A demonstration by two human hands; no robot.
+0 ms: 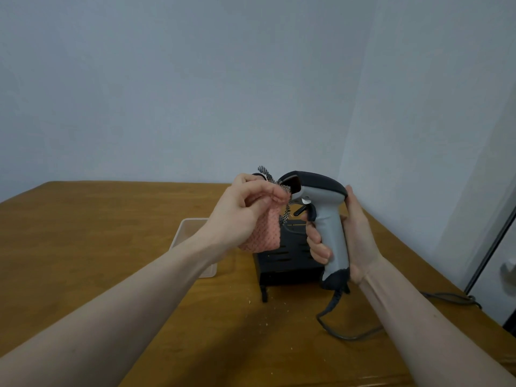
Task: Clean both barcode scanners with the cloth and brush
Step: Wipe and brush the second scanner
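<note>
Our right hand (pixel 352 233) is closed around the grey scanner's (pixel 324 219) handle, holding it upright above the table's (pixel 111 224) far right corner. Our left hand (pixel 245 210) pinches the pink cloth (pixel 268 236) against the scanner's front window.

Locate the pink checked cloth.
The pink checked cloth is bunched in the left hand, centre of the head view, pressed against the front of the grey barcode scanner held by the right hand.
</note>
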